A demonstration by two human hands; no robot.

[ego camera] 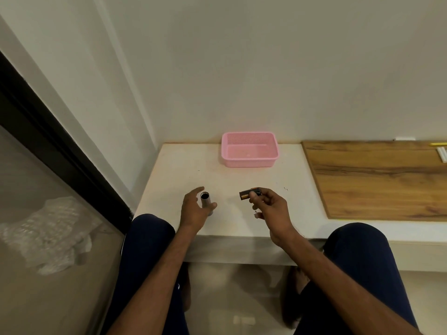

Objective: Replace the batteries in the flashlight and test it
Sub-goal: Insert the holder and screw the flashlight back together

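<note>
My left hand (194, 210) holds a silver flashlight body (206, 200) upright over the white ledge, its open dark end facing up; the index finger is lifted free. To the right, my right hand (269, 209) pinches a copper-and-black battery (248, 193) between thumb and fingertips, lying roughly level and pointing left toward the flashlight. A gap of about a hand's width separates battery and flashlight. A small pale item shows under the curled right fingers; I cannot tell what it is.
A pink plastic basket (249, 151) stands at the back of the white ledge (174, 170) against the wall. A wooden board (377, 177) covers the ledge's right part. A dark door frame (60, 153) runs along the left. My knees sit below the ledge.
</note>
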